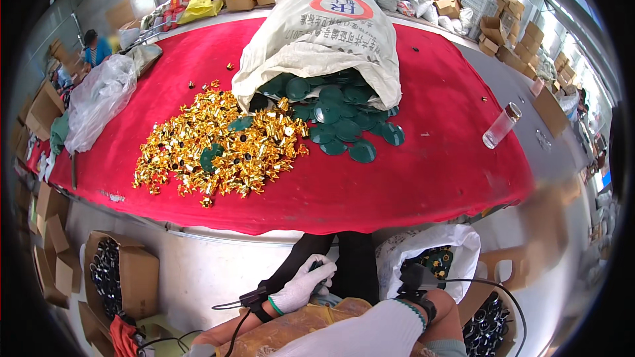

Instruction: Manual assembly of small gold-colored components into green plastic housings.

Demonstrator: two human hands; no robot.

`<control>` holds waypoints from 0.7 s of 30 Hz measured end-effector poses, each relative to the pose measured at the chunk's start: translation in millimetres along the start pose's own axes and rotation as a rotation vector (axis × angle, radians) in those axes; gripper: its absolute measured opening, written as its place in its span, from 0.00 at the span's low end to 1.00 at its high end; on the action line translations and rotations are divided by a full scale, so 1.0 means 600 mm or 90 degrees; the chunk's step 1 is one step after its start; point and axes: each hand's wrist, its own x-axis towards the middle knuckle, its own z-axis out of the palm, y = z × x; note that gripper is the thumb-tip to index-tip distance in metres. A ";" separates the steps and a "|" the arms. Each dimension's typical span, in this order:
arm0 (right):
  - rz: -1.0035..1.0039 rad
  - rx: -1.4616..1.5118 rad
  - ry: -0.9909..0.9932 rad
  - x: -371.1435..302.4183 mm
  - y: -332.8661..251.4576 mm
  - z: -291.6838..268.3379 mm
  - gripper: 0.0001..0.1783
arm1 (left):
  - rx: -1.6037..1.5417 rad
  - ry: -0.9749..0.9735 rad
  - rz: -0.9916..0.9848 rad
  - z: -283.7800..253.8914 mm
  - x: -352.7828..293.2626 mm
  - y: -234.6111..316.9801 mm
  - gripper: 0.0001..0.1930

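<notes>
Curled inside a white knit glove with a green-edged cuff, my left hand (304, 287) is closed on a small dark piece (317, 266), held below the near edge of the red-covered table (410, 178). Too little of that piece shows for me to state its shape, its long axis or which way it points. My right hand (360, 335), also gloved, lies lower and farther from the table edge; I cannot tell whether its fingers are apart or together.

Containers, as I find them: on the table's far half, a pale woven sack (321, 33) lies with its long axis running away from me and its mouth facing me. Dark green discs (346, 129), smooth, round and glossy, fill the mouth and spill onto the cloth. Left of the table's middle, shiny gold-coloured parts (218, 139) form a loose heap, a few green discs upon it. Below the table's near edge, to the right, a white bag (466, 241) contains dark green and gold pieces. Below it to the left, an open cardboard box (140, 284) contains black, ring-like parts (106, 277). Toward the table's right end is a clear cylindrical vessel (501, 125).
</notes>
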 end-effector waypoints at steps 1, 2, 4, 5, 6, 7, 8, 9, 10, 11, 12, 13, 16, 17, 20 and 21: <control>0.036 0.211 0.068 0.018 0.012 0.045 0.20 | 0.007 0.001 -0.009 0.017 0.003 0.000 0.11; 0.058 0.413 0.142 0.040 0.015 0.081 0.19 | -0.002 -0.005 -0.015 0.019 0.007 -0.003 0.11; 0.093 0.811 0.293 0.056 -0.016 0.140 0.16 | -0.020 -0.020 -0.014 0.019 0.006 -0.005 0.12; 0.108 1.006 0.371 0.078 -0.008 0.187 0.14 | -0.035 -0.031 -0.012 0.015 0.007 -0.004 0.12; 0.118 1.199 0.448 0.116 0.013 0.230 0.13 | 0.019 -0.054 0.077 -0.004 0.018 -0.018 0.12; 0.111 1.392 0.529 0.133 -0.012 0.234 0.12 | 0.003 -0.043 0.092 -0.015 0.013 -0.018 0.12; 0.523 1.463 0.917 0.188 -0.058 0.249 0.16 | -0.036 -0.041 0.062 -0.007 0.010 -0.011 0.12; 0.685 1.512 0.806 0.252 -0.085 0.285 0.17 | -0.080 -0.022 0.033 -0.007 0.004 -0.008 0.11; 0.843 1.396 0.644 0.320 -0.127 0.322 0.17 | -0.083 0.000 0.041 0.003 -0.010 0.006 0.09; 0.888 1.250 0.422 0.378 -0.166 0.355 0.17 | -0.082 -0.005 0.046 0.004 -0.019 0.011 0.09; 0.849 1.241 0.240 0.418 -0.179 0.372 0.16 | -0.103 0.000 0.064 0.001 -0.025 0.014 0.09; 0.848 1.233 0.244 0.454 -0.190 0.388 0.16 | -0.124 0.003 0.081 -0.001 -0.027 0.016 0.08; 0.874 1.158 0.196 0.522 -0.226 0.414 0.13 | -0.117 0.012 0.096 -0.017 -0.029 0.004 0.09; 0.870 1.136 0.188 0.531 -0.228 0.423 0.11 | -0.090 0.018 0.096 -0.022 -0.029 0.002 0.10; 0.960 1.185 0.283 0.530 -0.242 0.428 0.09 | -0.115 0.017 0.109 -0.027 -0.029 0.009 0.12; 1.055 1.246 0.395 0.522 -0.249 0.424 0.09 | -0.133 0.015 0.123 -0.029 -0.029 0.017 0.13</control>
